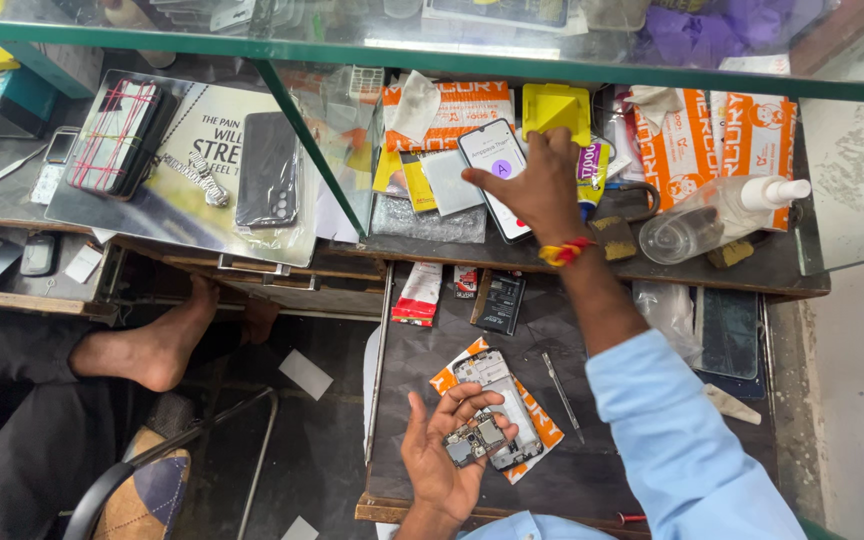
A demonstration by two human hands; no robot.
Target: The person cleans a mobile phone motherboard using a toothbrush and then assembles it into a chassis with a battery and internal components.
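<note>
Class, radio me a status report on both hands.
Left hand cradles circuit board. Right hand on lit phone, shelf. Opened phone beneath left.
</note>
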